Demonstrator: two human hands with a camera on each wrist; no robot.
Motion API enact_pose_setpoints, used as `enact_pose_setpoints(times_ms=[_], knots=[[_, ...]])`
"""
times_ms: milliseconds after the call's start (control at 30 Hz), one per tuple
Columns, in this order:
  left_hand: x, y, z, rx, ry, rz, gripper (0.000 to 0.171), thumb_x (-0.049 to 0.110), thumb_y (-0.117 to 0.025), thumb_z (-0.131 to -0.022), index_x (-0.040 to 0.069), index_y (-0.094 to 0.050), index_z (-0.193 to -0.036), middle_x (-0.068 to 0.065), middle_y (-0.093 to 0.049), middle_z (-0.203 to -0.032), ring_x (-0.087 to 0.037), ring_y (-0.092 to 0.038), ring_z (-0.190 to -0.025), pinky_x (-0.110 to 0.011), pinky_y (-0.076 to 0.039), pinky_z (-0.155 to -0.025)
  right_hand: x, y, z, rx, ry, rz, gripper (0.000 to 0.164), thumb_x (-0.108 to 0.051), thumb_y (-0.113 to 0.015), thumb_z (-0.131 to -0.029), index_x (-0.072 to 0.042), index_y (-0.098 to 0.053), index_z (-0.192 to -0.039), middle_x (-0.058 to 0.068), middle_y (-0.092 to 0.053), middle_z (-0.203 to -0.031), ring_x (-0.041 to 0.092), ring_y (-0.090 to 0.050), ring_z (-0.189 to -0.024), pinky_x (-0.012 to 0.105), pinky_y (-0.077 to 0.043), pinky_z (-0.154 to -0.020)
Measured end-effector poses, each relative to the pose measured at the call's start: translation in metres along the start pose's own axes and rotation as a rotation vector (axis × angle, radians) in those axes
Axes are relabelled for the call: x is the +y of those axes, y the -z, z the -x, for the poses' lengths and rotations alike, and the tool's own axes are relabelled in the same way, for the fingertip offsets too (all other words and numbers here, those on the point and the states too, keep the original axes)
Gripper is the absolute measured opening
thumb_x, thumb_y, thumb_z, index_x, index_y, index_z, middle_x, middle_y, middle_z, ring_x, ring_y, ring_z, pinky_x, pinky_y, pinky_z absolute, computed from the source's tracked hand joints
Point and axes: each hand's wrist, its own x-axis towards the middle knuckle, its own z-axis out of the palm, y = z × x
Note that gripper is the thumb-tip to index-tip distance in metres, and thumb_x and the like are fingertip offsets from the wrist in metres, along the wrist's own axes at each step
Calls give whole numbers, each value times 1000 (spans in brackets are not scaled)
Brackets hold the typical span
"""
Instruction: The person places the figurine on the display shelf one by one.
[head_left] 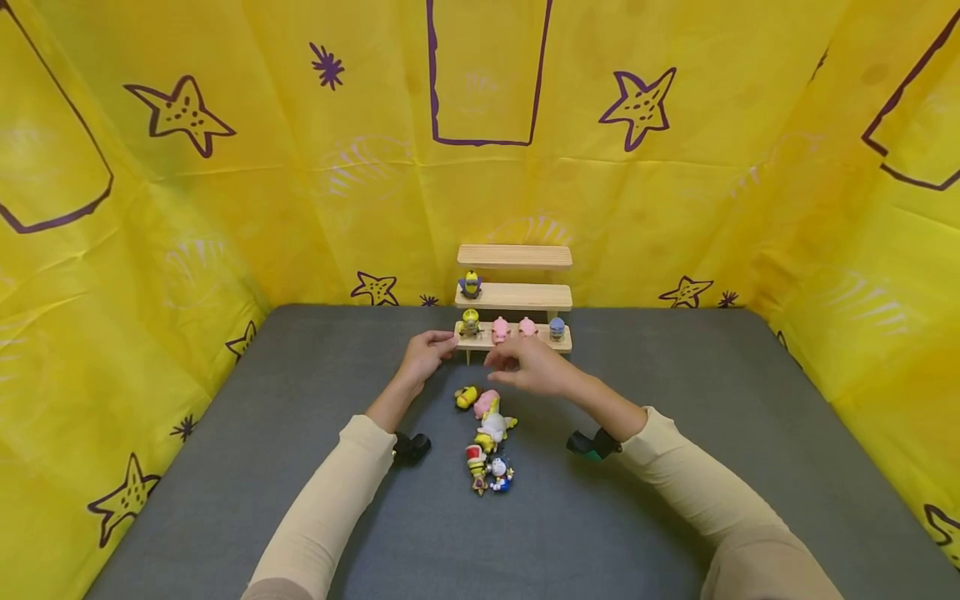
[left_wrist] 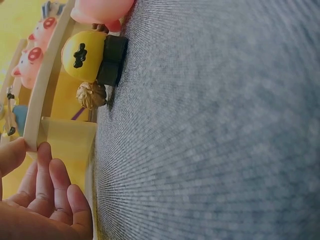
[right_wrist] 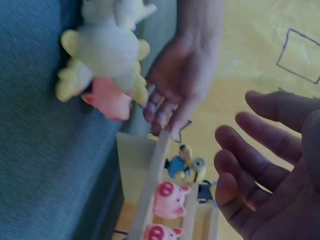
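A three-step wooden display shelf (head_left: 525, 296) stands at the back of the table. My left hand (head_left: 424, 357) pinches the left end of its lowest step between thumb and fingertips, as the left wrist view shows. My right hand (head_left: 534, 367) hovers before the shelf, fingers loosely bent, holding nothing. On the lowest step are a yellow minion figure (head_left: 470, 322), two pink pig figures (right_wrist: 171, 200) and a small blue-grey figure (head_left: 557, 328). A minion with blue at its sides (head_left: 470, 284) stands on the middle step's left end.
Several toy figures lie in front of the shelf: a yellow-and-black one (head_left: 467, 397), a pink one (head_left: 486, 404), a white-and-yellow one (head_left: 493, 427), a red-and-yellow one (head_left: 476, 465) and a blue-and-white one (head_left: 500, 473). Yellow printed cloth (head_left: 480, 192) encloses the grey table (head_left: 300, 467).
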Motion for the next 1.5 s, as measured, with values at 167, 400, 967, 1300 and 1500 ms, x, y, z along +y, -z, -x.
enact_pose_setpoints(times_ms=[167,400,967,1300,1500], knots=[[0,0,-1,1,-3,-5,36,27,-62,-96,5,-63,-124,-17,-68,-117,-26,-63,-102,-40,-46,-94,1,-12,7,-108,20,22,17,-15,-68,-90,-5,-73,-103,3,-69,-89,12,-60,-79,20,-47,-71],[0,1,0,-6,4,-4,36,27,-62,-96,5,-63,-125,-17,-67,-117,-27,-62,-102,-39,-47,-94,-3,-27,21,-216,1,92,21,-22,-70,-89,-10,-73,-106,2,-68,-95,18,-62,-89,29,-48,-79],[2,0,1,-6,5,-1,36,27,-62,-97,5,-63,-125,-16,-67,-118,-26,-62,-103,-40,-46,-95,-6,-45,34,-149,-170,112,26,-32,-76,-84,-11,-69,-97,0,-66,-86,11,-55,-77,28,-46,-71],[2,0,1,-4,13,-1,35,27,-61,-96,6,-63,-124,-16,-68,-117,-25,-62,-101,-37,-46,-91,-5,-56,25,7,-366,84,25,-32,-71,-88,-7,-73,-90,-1,-67,-72,7,-53,-60,24,-43,-58],[2,1,1,-9,21,4,35,27,-62,-96,6,-63,-124,-16,-68,-118,-26,-61,-103,-38,-46,-93,-7,-62,17,77,-409,135,33,-39,-71,-87,-12,-72,-68,-6,-57,-56,8,-46,-51,24,-34,-47]])
